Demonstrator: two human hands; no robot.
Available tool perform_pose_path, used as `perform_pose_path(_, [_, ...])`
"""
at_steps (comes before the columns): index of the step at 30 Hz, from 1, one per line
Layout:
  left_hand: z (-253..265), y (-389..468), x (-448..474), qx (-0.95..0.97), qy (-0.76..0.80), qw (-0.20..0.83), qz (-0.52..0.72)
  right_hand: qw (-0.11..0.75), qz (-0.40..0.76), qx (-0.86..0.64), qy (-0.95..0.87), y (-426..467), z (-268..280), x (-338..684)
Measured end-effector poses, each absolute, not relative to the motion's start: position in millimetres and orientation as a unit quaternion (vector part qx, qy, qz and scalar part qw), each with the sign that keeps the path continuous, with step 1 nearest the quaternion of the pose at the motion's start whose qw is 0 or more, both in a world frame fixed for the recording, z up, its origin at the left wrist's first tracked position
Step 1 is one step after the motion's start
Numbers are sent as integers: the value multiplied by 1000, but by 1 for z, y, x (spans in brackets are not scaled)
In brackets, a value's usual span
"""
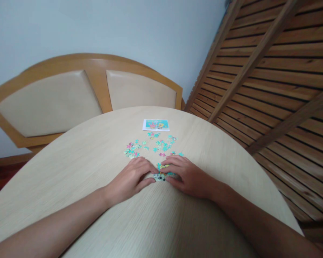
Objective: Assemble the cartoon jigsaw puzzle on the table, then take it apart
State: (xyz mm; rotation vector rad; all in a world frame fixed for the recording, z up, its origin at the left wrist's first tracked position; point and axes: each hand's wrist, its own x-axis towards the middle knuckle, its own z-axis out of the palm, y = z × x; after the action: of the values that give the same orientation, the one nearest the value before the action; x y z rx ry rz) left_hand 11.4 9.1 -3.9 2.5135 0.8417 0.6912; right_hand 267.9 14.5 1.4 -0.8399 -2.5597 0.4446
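The left hand (140, 175) and right hand (187, 175), fingers bent, touched the flat, partly joined puzzle (159, 177) between the wood-grain table's (97, 143) curved side edges; whether either gripped it could not be determined

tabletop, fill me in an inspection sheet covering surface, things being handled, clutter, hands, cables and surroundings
surface: pale wood-grain table with a curved edge
things being handled: partly joined puzzle section, some of it hidden by the fingers
clutter: loose puzzle pieces scattered between the hands and a picture card
hands: left hand with fingers at the section's left edge; right hand with fingers over its right side; firmness of grip cannot be told
cables: nothing seen
surroundings: padded backrest beyond the table, plain wall, slatted wood panel at right
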Motion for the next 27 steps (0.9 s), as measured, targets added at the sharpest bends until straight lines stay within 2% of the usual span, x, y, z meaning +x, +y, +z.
perform_pose_path(21, [0, 7, 10, 919, 263, 174, 236, 203, 159, -287, -923, 17, -1, 270])
perform_pose_path(27, [0, 8, 11, 923, 253, 176, 232, 259, 127, -370, -883, 35, -9, 283])
